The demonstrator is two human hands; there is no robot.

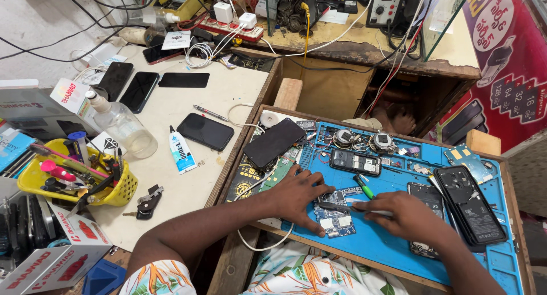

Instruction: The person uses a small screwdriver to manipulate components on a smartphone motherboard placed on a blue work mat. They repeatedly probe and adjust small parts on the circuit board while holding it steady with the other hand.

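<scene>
Head view: left hand (299,195) lies palm down on the blue mat (393,246), fingers spread w/ thumb and forefinger bracketing a small circuit board (337,214), pinning it flat; not closed around anything. Right hand (407,215) is curled on tweezers (342,205), tips pointing left onto the board's top edge, just beside the left thumb. Board sits near the mat's front-left, betw. the two hands. Just above the right hand a green-tipped tool (363,187) lies on the mat. Further back, an opened phone (355,161) shows its insides, and behind it two round parts (364,140) w/ loose wires. Right of the right hand, a black phone shell (470,204) rests tilted on the mat; another phone body (424,221) is partly hidden under the wrist. A dark phone (274,142) lies face down across the mat's left edge, over a green board (279,172). White cable (259,243) loops under the left forearm. On the white table (228,90) to the left: black phone (205,131), glue tube (182,150), clear bottle (122,127), yellow basket (122,192) full of tools, keys (147,202), three more dark phones further back. Power strip (231,27) w/ chargers at the far edge; solder station (390,7) top centre.
</scene>
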